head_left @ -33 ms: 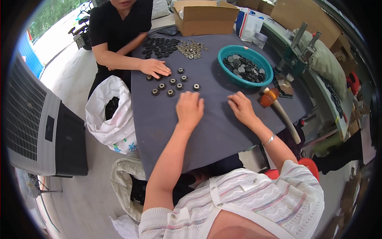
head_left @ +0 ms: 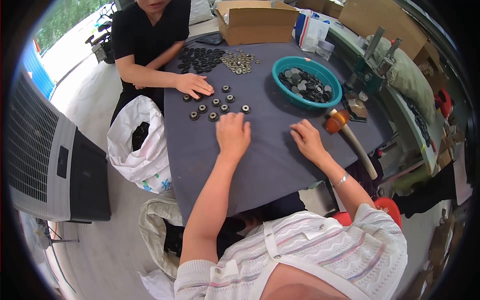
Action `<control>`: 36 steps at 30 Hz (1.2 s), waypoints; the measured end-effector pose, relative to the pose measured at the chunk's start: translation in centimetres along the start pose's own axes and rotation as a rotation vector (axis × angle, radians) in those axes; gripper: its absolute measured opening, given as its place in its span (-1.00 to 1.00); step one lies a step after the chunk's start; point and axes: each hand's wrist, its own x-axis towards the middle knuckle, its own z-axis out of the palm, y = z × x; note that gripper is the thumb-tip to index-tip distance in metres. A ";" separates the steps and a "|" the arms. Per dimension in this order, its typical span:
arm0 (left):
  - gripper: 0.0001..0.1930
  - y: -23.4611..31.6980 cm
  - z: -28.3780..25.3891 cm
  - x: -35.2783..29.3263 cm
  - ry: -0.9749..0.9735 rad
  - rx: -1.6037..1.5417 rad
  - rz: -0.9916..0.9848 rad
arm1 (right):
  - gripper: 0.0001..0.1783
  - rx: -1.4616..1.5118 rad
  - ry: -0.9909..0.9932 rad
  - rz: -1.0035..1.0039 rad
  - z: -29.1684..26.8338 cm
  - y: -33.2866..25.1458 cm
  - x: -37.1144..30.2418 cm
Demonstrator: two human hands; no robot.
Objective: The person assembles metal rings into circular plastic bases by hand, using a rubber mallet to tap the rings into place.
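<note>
On the grey-covered table my left hand (head_left: 233,136) rests with bent fingers just below a cluster of round black pieces with metal centres (head_left: 216,102). Its fingertips are hidden, so anything under them cannot be made out. My right hand (head_left: 307,139) is raised to the right, its fingers loosely bent and somewhat apart, and nothing shows in it. Beside it lies a mallet with an amber head (head_left: 337,121) and a wooden handle. Across the table, a co-worker's hand (head_left: 194,85) lies flat over some of the black pieces.
A teal basin (head_left: 338,90) holds many black and grey discs. Loose black rings (head_left: 200,60) and small metal rings (head_left: 240,62) lie at the far side, before an open cardboard box (head_left: 257,30). White sack (head_left: 137,165) and grey air cooler (head_left: 55,150) stand left; a metal press (head_left: 370,72) stands right.
My left hand has shifted slightly left and my right hand slightly right, so they are a little further apart. The co-worker's hand and the pieces look the same.
</note>
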 end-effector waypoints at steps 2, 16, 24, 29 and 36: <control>-0.65 -1.4 0.1 -0.2 0.002 0.111 0.001 | -0.86 -0.019 0.024 0.007 -1.7 0.1 -3.1; -0.39 -2.1 0.7 -0.7 -0.240 0.375 -0.160 | -0.87 -0.153 0.107 -0.077 -2.3 -1.7 -6.9; -0.44 -1.6 2.9 3.8 -0.380 0.492 -0.155 | -0.88 -0.185 0.164 -0.068 -3.5 -1.0 -7.1; -0.42 -5.5 2.4 1.8 -0.362 0.536 -0.077 | -0.84 -0.186 0.121 -0.077 -1.0 0.0 -7.0; -0.43 -3.0 1.8 0.0 -0.409 0.481 -0.010 | -0.82 -0.152 0.142 -0.051 -2.5 0.1 -7.8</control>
